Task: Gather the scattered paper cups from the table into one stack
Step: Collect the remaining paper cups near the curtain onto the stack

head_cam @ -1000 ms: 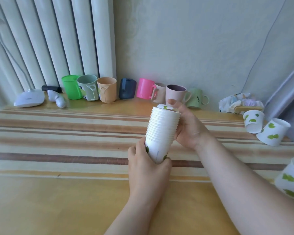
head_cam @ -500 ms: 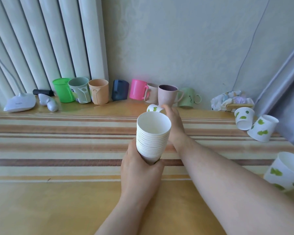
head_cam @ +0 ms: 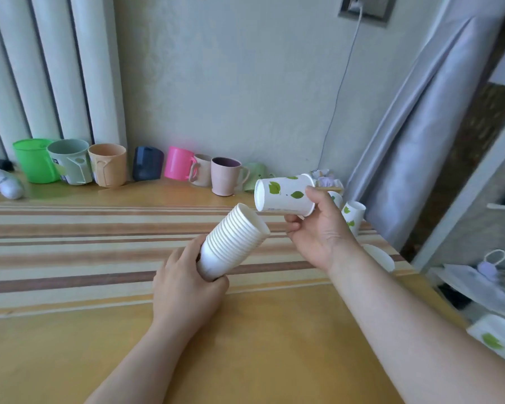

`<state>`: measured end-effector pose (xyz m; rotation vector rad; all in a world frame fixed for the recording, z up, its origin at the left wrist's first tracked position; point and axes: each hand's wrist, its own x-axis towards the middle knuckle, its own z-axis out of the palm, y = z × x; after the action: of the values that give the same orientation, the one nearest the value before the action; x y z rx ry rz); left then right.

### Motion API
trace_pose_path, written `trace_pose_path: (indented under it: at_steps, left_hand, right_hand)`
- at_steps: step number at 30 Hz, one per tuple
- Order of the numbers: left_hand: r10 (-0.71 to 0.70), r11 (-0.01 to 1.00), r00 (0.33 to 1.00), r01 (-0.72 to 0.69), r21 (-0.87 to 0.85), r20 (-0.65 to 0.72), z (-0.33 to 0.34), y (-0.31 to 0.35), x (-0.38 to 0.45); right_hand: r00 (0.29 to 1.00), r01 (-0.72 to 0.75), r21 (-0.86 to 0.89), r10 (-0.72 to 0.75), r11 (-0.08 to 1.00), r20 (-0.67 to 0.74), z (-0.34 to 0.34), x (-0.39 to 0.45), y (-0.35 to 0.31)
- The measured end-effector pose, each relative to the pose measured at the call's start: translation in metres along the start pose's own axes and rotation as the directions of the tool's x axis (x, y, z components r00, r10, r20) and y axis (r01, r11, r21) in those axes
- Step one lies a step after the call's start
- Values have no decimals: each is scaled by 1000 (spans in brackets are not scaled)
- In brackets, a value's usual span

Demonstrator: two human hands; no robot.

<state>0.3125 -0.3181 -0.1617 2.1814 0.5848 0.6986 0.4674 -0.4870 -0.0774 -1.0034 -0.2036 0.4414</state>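
Since half a second ago, the right hand (head_cam: 318, 228) has come back from the far side of the tabletop (head_cam: 70, 330) with a loose cup (head_cam: 285, 194), and the left hand (head_cam: 187, 284) has tipped the stack (head_cam: 235, 242) over so its open mouth is now pointing up and to the right. That tilt looks deliberate: it is turning the mouth toward the incoming cup, so the right hand need not reach over the top.

The left fingers are wrapping closed around the stack's lower end, gripping only the bottom cups and leaving the rims free to take another. The right fingers are pinching the cup near its rim, thumb on the near side, holding it on its side with the base facing left toward the stack. Base and mouth are near one another but still apart, and the cup is sitting a little higher than the stack's axis, so it probably needs to drop and angle down before it will slide in.

Both are being held in the air above the middle of the striped cloth (head_cam: 70, 237). More cups are waiting near the right edge: one upright cup (head_cam: 354, 214) just behind the right hand, one partly hidden behind the forearm, and one (head_cam: 497, 341) by the near right corner. A row of mugs (head_cam: 108, 164) is lining the back edge, out of the way.
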Motion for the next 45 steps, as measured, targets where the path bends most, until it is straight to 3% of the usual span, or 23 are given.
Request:
trace_pose_path:
  at_steps: [3,5,7,11,16,17,19,21,23,25,27,30,32,34,35,36,38,42,45]
  left_hand:
    - [69,995,997,-71,73,33,0,5,-9]
    - [130,985,990,-136,104,58,1,6,-15]
    - [193,972,978,-201,120,78,2,8,-20]
    - [231,966,960,-245,81,156,-2,12,-26]
    - [229,973,944,-232,-17,237,-2,14,-32]
    - [221,975,942,-219,-37,252,0,14,-33]
    - [204,978,938,-186,-90,281,2,11,-34]
    - [197,977,931,-160,-140,307,3,7,-33]
    - [216,970,918,-163,-180,332,3,4,-33]
    - [235,964,906,-173,-201,351,3,3,-34]
    - [255,960,898,-189,-209,359,5,2,-33]
    - [268,956,893,-200,-214,361,7,1,-31]
    - [272,955,897,-207,-212,349,8,1,-31]
    - [279,955,909,-230,-188,309,9,2,-31]
    - [274,958,921,-235,-164,278,10,2,-30]
    - [260,963,932,-232,-138,251,11,2,-28]
    - [225,973,949,-206,-106,222,12,0,-25]
    - [218,976,954,-209,-67,204,12,-2,-25]
    - [227,974,953,-220,-58,200,11,-1,-27]
  right_hand:
    - [996,87,-268,-81,960,33,-10,-29,-17]
    - [989,150,-545,-123,825,86,-15,-45,-16]
    - [983,181,-681,-135,710,121,-18,-59,-11]
    - [973,232,-765,-149,601,178,-24,-85,2]
    - [959,274,-763,-105,585,264,-37,-115,8]
    - [957,287,-784,-132,551,258,-42,-117,6]
    - [931,301,-866,-321,399,176,-60,-113,-3]
    - [827,220,-948,-559,231,55,-81,-102,-14]
    - [755,18,-980,-646,196,-115,-99,-89,-26]
    - [799,-206,-966,-544,155,-257,-114,-80,-29]
    - [850,-315,-944,-414,98,-327,-122,-75,-24]
    - [848,-239,-929,-406,281,-341,-117,-70,-11]
    - [848,-130,-841,-381,525,-369,-106,-67,-5]
    - [876,2,-493,-239,870,-418,-87,-66,-3]
    - [909,53,-279,-162,959,-385,-76,-67,-5]
    - [935,84,-121,-120,989,-335,-63,-70,-8]
    - [962,121,-75,-136,990,-238,-43,-77,-13]
    - [971,201,-276,-229,940,-73,-24,-87,-11]
    - [965,225,-493,-263,840,-8,-24,-87,-4]
